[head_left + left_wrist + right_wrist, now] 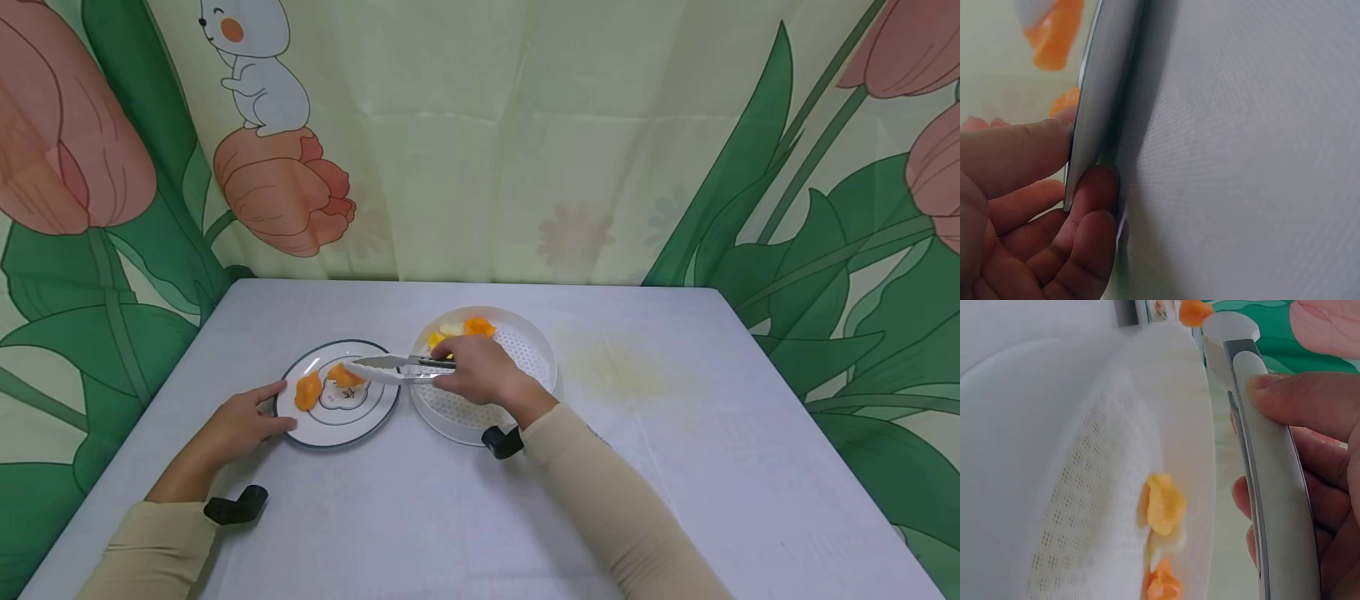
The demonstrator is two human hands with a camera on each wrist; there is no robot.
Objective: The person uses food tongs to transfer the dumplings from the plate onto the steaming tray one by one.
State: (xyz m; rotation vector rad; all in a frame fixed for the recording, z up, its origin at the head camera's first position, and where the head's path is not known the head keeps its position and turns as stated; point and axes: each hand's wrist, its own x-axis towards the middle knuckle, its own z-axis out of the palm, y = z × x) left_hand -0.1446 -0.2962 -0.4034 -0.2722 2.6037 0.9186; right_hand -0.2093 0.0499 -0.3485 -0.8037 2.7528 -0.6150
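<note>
My left hand (pixel 238 423) holds the near-left rim of a white plate (pixel 362 425) with dark rings; in the left wrist view the thumb lies on top and fingertips (pixel 1096 187) are beneath. My right hand (pixel 480 371) grips metal tongs (pixel 1275 475) with white tips, which reach left over the plate. An orange, soft-looking lump (pixel 343 376) is at the tongs' tips, and a second orange lump (pixel 307 390) lies on the plate's left part. Under the right forearm and hand is a white perforated basket (pixel 536 354), partly hidden.
Inside the basket, at its far side, sit an orange piece (pixel 480 327), a yellow piece (pixel 1165 505) and a whitish piece (pixel 1169 544). A white cloth (pixel 420 517) covers the table. Behind it hangs a printed curtain (pixel 480 167) with tulips.
</note>
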